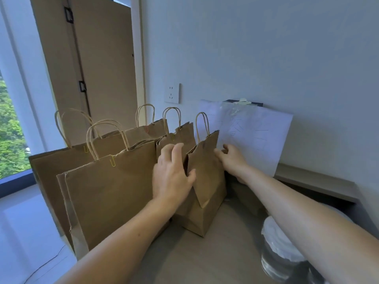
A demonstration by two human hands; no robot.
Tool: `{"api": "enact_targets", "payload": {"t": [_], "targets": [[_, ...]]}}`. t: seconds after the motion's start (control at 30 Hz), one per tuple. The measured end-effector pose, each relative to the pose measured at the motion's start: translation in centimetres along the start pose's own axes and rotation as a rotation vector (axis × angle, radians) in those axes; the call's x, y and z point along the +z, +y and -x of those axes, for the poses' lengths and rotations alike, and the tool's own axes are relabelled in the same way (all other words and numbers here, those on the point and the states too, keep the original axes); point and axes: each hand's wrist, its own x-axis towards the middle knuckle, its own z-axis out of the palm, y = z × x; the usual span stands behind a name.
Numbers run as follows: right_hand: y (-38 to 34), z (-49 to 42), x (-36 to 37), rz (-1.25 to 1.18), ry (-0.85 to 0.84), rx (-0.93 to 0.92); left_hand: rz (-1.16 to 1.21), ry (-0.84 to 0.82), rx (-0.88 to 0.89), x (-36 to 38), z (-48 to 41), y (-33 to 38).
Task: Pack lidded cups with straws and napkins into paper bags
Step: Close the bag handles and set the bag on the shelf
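A small brown paper bag point(207, 177) with a twine handle stands on the wooden table point(221, 255), its top folded shut. My left hand point(172, 175) holds its left edge, thumb across the front and fingers along the side. My right hand point(231, 158) curls its fingers around the bag's right edge. Several more paper bags stand to the left: a large one in front point(110, 193) closed with a yellow paper clip, another large one point(51, 167) behind it, and smaller ones point(178, 136) at the back. No straws or napkins show.
A stack of clear plastic lidded cups point(281, 247) sits at the lower right under my right forearm. A white sheet of paper point(258, 136) leans on the wall above a low shelf point(315, 181). A wall socket point(172, 93), tall cardboard point(98, 58) and a window are behind.
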Motion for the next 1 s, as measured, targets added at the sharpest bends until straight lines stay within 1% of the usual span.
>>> {"api": "enact_targets", "payload": {"t": [0.07, 0.1, 0.17, 0.23, 0.33, 0.47, 0.57, 0.7, 0.83, 1.0], "targets": [[0.2, 1.7, -1.3, 0.115, -0.058, -0.031, -0.271, 0.083, 0.220, 0.0, 0.1, 0.8], [0.3, 2.6, -2.1, 0.192, -0.078, -0.056, -0.380, 0.075, 0.303, 0.0, 0.2, 1.2], [0.3, 4.4, -4.0, 0.341, -0.104, -0.103, -0.536, -0.039, 0.373, 0.1, 0.7, 2.4], [0.1, 6.6, -6.4, 0.426, -0.103, -0.121, -0.574, -0.189, 0.352, 0.4, 1.4, 4.1], [0.0, 10.7, -10.5, 0.500, -0.070, -0.127, -0.487, -0.324, 0.307, 0.5, 2.3, 7.9], [1.0, 17.7, -16.6, 0.603, -0.016, -0.120, -0.392, -0.382, 0.335, 0.4, 4.7, 14.3], [2.6, 23.9, -21.8, 0.631, 0.063, -0.084, -0.314, -0.431, 0.365, 0.0, 8.0, 20.4], [5.3, 33.1, -28.7, 0.670, 0.128, 0.011, -0.225, -0.523, 0.464, -0.3, 13.4, 29.0], [9.1, 42.1, -34.6, 0.667, 0.166, 0.136, -0.157, -0.612, 0.504, -0.1, 19.2, 37.3], [14.3, 50.9, -40.2, 0.623, 0.217, 0.292, -0.121, -0.724, 0.621, 1.5, 26.0, 45.3]]}}
